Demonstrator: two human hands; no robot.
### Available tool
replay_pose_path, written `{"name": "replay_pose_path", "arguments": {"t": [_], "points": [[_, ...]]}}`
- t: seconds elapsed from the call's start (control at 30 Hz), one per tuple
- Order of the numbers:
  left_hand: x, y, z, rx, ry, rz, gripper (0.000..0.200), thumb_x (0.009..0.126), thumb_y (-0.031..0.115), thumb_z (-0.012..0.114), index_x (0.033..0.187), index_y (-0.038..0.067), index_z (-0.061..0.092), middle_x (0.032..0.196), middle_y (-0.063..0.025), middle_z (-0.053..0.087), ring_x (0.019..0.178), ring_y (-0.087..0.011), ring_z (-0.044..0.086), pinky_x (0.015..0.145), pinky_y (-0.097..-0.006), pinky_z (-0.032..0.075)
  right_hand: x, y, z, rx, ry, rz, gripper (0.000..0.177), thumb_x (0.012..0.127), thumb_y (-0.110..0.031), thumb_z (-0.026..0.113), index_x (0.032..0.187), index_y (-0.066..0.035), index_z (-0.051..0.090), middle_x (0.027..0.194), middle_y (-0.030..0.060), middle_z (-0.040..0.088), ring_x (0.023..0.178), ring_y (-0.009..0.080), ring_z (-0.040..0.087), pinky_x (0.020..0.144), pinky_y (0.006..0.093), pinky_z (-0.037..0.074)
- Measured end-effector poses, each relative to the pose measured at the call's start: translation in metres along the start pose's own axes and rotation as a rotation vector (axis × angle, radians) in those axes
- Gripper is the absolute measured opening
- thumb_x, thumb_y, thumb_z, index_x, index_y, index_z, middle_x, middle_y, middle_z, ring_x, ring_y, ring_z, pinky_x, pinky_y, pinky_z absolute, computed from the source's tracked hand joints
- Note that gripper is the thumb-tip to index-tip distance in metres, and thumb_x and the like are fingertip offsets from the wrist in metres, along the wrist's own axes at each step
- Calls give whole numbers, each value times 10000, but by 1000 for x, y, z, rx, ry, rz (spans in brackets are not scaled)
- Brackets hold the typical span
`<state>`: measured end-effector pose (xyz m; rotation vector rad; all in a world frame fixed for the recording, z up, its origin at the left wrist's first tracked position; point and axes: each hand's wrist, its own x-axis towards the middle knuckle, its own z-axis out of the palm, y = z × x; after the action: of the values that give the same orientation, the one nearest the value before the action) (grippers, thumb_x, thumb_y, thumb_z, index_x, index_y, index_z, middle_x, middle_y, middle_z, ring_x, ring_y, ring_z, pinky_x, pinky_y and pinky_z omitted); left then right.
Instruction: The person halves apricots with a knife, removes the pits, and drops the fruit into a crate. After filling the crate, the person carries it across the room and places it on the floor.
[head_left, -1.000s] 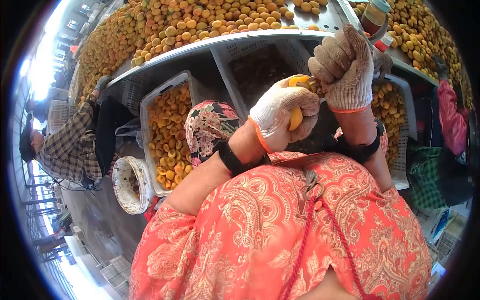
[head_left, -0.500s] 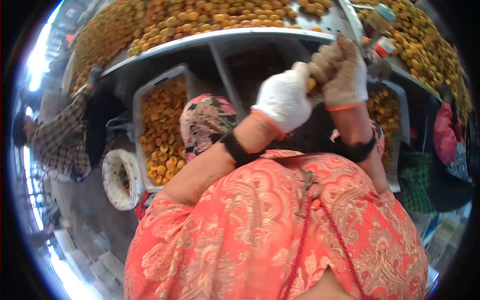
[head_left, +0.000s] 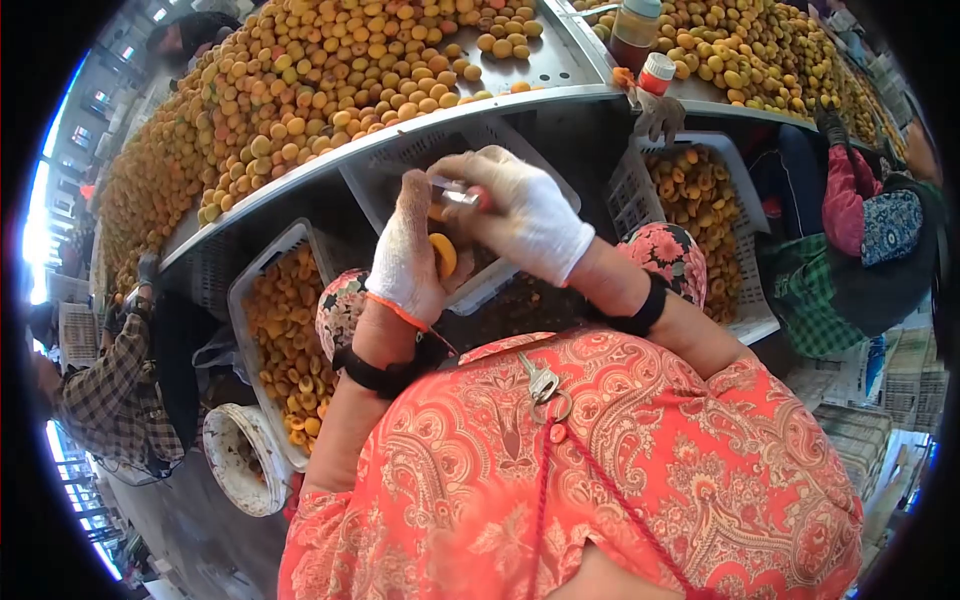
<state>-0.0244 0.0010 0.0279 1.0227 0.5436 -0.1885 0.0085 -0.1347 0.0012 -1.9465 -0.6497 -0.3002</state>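
Observation:
My left hand [head_left: 408, 250], in a white knitted glove stained brown at the fingers, is closed around an apricot [head_left: 443, 257] whose orange flesh shows beside the palm. My right hand [head_left: 525, 208], gloved the same way, grips a small red-handled metal tool [head_left: 462, 194]; its exact kind is partly hidden by the fingers. The tool's shiny end points at the left thumb. Both hands are close together above my lap, in front of the table edge. Below them stands a light plastic crate [head_left: 485, 287], largely covered by the hands.
Whole apricots [head_left: 340, 70] are heaped on the metal table [head_left: 545, 62]. Crates of halved apricots stand left [head_left: 240, 300] and right [head_left: 760, 265]. A white bucket [head_left: 215, 450] is at left. A red-capped jar [head_left: 656, 72] and a bottle [head_left: 634, 30] stand on the table. Co-workers sit on both sides.
The view has swung, and my hands have moved from the table's edge at right to above my lap. They are less tightly joined, and the metal tool and orange flesh now show.

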Motion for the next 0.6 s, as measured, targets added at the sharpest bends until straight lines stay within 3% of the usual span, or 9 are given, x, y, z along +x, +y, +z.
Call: {"name": "replay_pose_path", "arguments": {"t": [0.03,0.13,0.27,0.3,0.33,0.37,0.4,0.47,0.6], "points": [[2,1,-2,2,-4,6,345,939,449,604,1032,121,552,746,0,528,600,-117,528,497,-193,409,0,-9,-2,-80,-54,53,353,811,-150,727,1147,-83,644,944,131,613,820,279,640,746,334,532],[14,-1,-14,55,-53,-91,346,945,513,574,1061,187,578,903,16,586,695,-94,571,507,-241,458,-1,-8,10,-142,57,-67,336,794,-175,749,1097,-78,641,905,133,598,801,285,630,724,348,532],[1,5,-4,-146,30,-117,368,949,492,571,1052,138,577,828,-2,589,638,-129,577,492,-241,465,3,-2,16,-4,97,-94,204,792,-166,712,934,-76,595,806,132,568,701,289,612,650,373,510],[15,1,-25,-202,-192,-121,408,958,503,553,1083,116,579,754,-2,546,600,-119,531,474,-229,427,3,-2,15,279,90,70,201,801,-151,707,931,-60,584,796,116,565,691,230,594,646,346,500],[19,2,-32,-203,-191,-121,408,958,503,553,1083,116,579,754,-2,546,600,-119,531,474,-229,427,5,-6,12,564,79,237,198,809,-135,702,929,-44,572,785,101,563,680,170,576,641,318,490],[21,3,-37,-220,-349,-59,437,958,515,546,1101,103,579,738,-4,527,581,-110,498,461,-224,400,8,-11,3,571,138,316,210,828,-120,688,967,-25,562,769,73,556,702,102,531,654,272,476],[23,4,-39,-235,-509,4,467,959,526,539,1120,90,580,721,-5,508,562,-100,464,447,-220,372,10,4,-3,291,81,263,236,858,-108,677,1051,-18,576,817,16,609,733,57,558,669,235,491],[19,5,-32,-207,-441,44,523,944,551,547,1146,69,578,719,-10,492,531,-86,398,431,-215,317,11,15,-1,4,73,193,282,864,-106,672,1115,-12,582,828,20,627,741,57,565,668,236,492],[18,-2,-10,-41,-234,172,440,975,447,528,1166,53,577,703,9,442,551,-92,392,468,-218,309,11,10,-1,230,8,333,281,810,-189,696,1029,-27,628,839,136,665,735,189,633,688,341,502]]}}
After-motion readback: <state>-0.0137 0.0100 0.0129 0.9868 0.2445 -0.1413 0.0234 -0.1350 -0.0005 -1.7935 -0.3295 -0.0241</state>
